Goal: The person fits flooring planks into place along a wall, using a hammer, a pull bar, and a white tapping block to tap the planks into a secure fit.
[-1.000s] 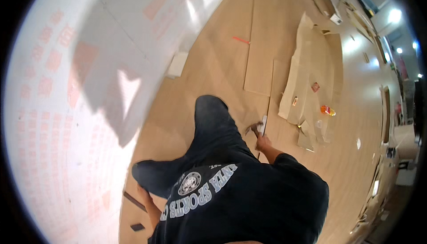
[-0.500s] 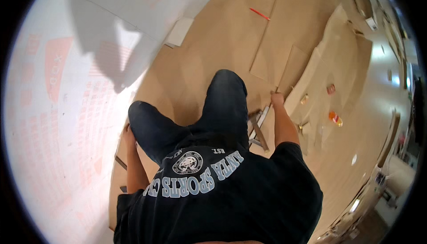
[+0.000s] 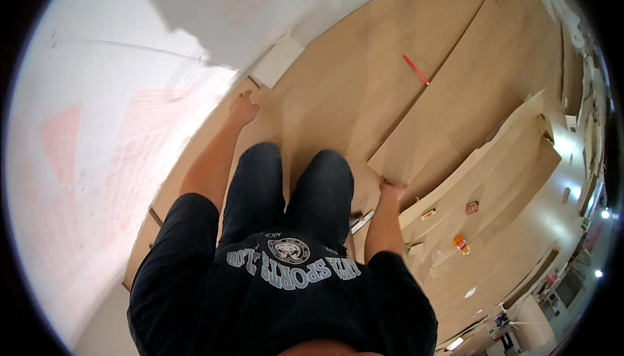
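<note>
My left hand (image 3: 244,107) reaches forward to the floor (image 3: 318,83) beside the white wall (image 3: 97,148), near a pale block (image 3: 279,60); its fingers are apart with nothing visible in them. At the right, my right hand (image 3: 392,187) is closed at the near end of a long, loose wooden board (image 3: 442,102), gripping its edge. Beside my right knee lie a hammer (image 3: 357,216) and a pale strip (image 3: 364,223), both partly hidden by my body and arm. A red stick (image 3: 416,70) rests on the floor near the board's left edge.
A large creased cardboard sheet (image 3: 507,180) lies to the right, with an orange bottle (image 3: 461,243) and a small red packet (image 3: 472,208) on it. More cardboard strips (image 3: 569,70) and assorted items line the far right. The wall bounds the floor on the left.
My right hand left the hammer for the board's end, which has shifted. My left hand moved from beside my left knee forward along the wall. My knees have drawn together as the view turned.
</note>
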